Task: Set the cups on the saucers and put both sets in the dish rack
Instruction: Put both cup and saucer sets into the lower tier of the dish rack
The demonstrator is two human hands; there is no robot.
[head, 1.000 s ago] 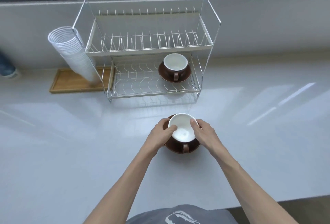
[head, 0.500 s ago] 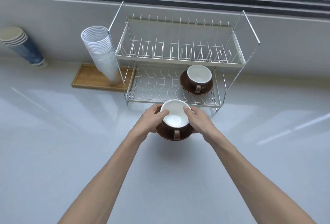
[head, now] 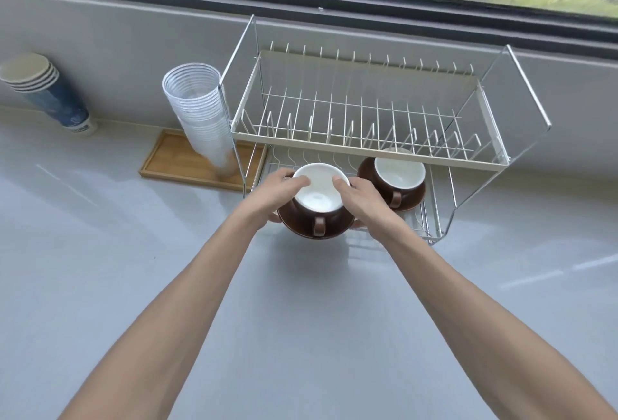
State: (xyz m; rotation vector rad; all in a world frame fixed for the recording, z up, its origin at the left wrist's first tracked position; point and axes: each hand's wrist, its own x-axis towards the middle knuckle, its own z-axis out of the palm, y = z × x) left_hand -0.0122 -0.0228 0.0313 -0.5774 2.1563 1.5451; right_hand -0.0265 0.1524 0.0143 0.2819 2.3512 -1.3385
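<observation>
brown cup (head: pixel 317 197) gripped between left hand (head: pixel 277 190) and right hand (head: pixel 363 197).

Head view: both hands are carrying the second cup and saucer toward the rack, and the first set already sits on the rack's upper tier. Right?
Not quite. The head view shows the first set on the lower tier of the dish rack, under the upper tier, at its right end. The rest holds: the left hand and right hand carry the second cup on its saucer toward the rack.
</observation>
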